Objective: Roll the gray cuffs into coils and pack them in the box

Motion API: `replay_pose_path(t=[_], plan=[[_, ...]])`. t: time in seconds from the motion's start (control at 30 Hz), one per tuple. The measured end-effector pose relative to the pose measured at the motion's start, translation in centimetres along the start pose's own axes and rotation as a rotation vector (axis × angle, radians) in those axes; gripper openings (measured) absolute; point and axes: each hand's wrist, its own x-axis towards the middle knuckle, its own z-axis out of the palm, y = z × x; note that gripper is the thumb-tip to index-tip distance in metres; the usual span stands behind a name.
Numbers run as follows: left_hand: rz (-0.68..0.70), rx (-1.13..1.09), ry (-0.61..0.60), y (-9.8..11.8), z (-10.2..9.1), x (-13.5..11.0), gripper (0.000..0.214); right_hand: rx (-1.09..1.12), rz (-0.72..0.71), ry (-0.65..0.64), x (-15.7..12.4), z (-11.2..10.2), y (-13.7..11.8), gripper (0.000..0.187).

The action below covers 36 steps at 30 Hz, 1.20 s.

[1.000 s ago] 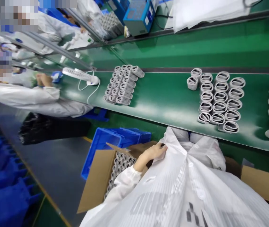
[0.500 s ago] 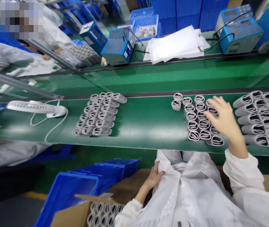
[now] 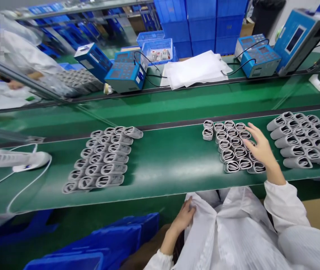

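rolls (image 3: 288, 141): three near clusters, right grip (image 3: 261, 149) spread at middle one, left grip (image 3: 182, 219) unclear

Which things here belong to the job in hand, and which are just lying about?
Seemingly part of it:
middle gray rolls, nearest the right hand
likely also left rolls, right rolls

Seemingly just nearby:
white corded device
white sheets
blue instrument boxes
stacked blue crates
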Motion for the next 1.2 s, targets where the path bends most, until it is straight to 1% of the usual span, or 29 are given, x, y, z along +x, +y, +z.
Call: replay_pose_path(t=[0.07, 0.1, 0.13, 0.2, 0.23, 0.27, 0.3, 0.33, 0.37, 0.4, 0.43, 0.47, 0.5, 0.53, 0.57, 0.6, 0.63, 0.7, 0.77, 0.83, 0.9, 0.97, 1.0, 1.03, 1.1, 1.2], plan=[[0.020, 0.077, -0.049, 1.7, -0.6, -1.1, 0.116, 0.154, 0.131, 0.156, -1.4, -1.2, 2.2, 0.057], [0.040, 0.117, -0.072, 2.6, -1.0, -1.9, 0.109, 0.236, 0.205, 0.192, -2.2, -1.6, 3.3, 0.058], [0.092, 0.145, -0.110, 3.8, -1.4, -2.9, 0.100, 0.320, 0.274, 0.193, -3.2, -1.8, 4.3, 0.061], [0.276, 0.162, -0.217, 6.5, -2.5, -4.6, 0.079, 0.452, 0.380, 0.153, -4.9, -1.3, 5.7, 0.070], [0.401, 0.150, -0.273, 8.2, -3.2, -5.0, 0.070, 0.487, 0.409, 0.145, -5.6, -0.8, 6.2, 0.072], [0.529, 0.118, -0.302, 10.1, -3.9, -5.0, 0.063, 0.500, 0.427, 0.157, -6.1, -0.3, 6.4, 0.072], [0.643, 0.071, -0.274, 12.1, -4.6, -4.5, 0.056, 0.499, 0.442, 0.186, -6.4, 0.3, 6.5, 0.070], [0.739, 0.023, -0.171, 14.3, -5.4, -3.4, 0.051, 0.496, 0.459, 0.223, -6.6, 0.8, 6.6, 0.067], [0.816, -0.026, 0.027, 16.5, -6.3, -1.8, 0.046, 0.497, 0.478, 0.262, -6.7, 1.2, 6.6, 0.065], [0.862, -0.087, 0.230, 18.8, -7.2, 0.1, 0.043, 0.504, 0.497, 0.290, -6.8, 1.5, 6.7, 0.064], [0.879, -0.158, 0.406, 21.0, -8.2, 2.3, 0.047, 0.514, 0.517, 0.308, -6.7, 1.6, 6.9, 0.062], [0.890, -0.202, 0.516, 23.1, -9.1, 4.5, 0.062, 0.525, 0.531, 0.318, -6.7, 1.7, 7.0, 0.061], [0.908, -0.227, 0.566, 25.1, -9.9, 6.6, 0.084, 0.539, 0.539, 0.329, -6.7, 1.7, 7.3, 0.060], [0.935, -0.233, 0.582, 26.9, -10.7, 8.5, 0.102, 0.554, 0.539, 0.342, -6.8, 1.6, 7.5, 0.058], [0.978, -0.215, 0.571, 28.4, -11.3, 10.1, 0.117, 0.570, 0.536, 0.357, -6.9, 1.5, 7.8, 0.056], [1.021, -0.185, 0.542, 29.7, -11.7, 11.3, 0.125, 0.582, 0.533, 0.373, -7.0, 1.5, 8.0, 0.054], [1.061, -0.144, 0.505, 30.6, -12.0, 12.2, 0.125, 0.588, 0.529, 0.390, -7.2, 1.5, 8.2, 0.051], [1.107, -0.074, 0.449, 31.3, -12.3, 13.0, 0.113, 0.588, 0.520, 0.419, -7.5, 1.5, 8.6, 0.047], [1.100, -0.069, 0.461, 31.0, -12.4, 13.0, 0.105, 0.574, 0.519, 0.429, -7.8, 1.5, 8.8, 0.043], [1.055, -0.117, 0.556, 30.0, -12.4, 12.7, 0.107, 0.543, 0.523, 0.422, -8.0, 1.4, 8.8, 0.040], [1.008, -0.115, 0.697, 29.0, -12.7, 12.4, 0.105, 0.492, 0.519, 0.398, -8.1, 1.3, 8.6, 0.037], [1.002, -0.006, 0.809, 28.3, -13.3, 12.0, 0.097, 0.435, 0.508, 0.375, -7.9, 1.1, 8.2, 0.035], [1.013, 0.075, 0.836, 28.1, -13.6, 11.9, 0.093, 0.409, 0.502, 0.363, -7.8, 1.0, 8.0, 0.034], [1.026, 0.156, 0.843, 27.9, -14.0, 11.7, 0.091, 0.382, 0.498, 0.350, -7.7, 0.9, 7.8, 0.033], [1.055, 0.272, 0.818, 27.7, -14.8, 11.4, 0.086, 0.324, 0.477, 0.325, -7.4, 0.7, 7.6, 0.030], [1.099, 0.292, 0.792, 27.6, -15.4, 11.2, 0.079, 0.252, 0.429, 0.290, -7.2, 0.5, 7.7, 0.028]])
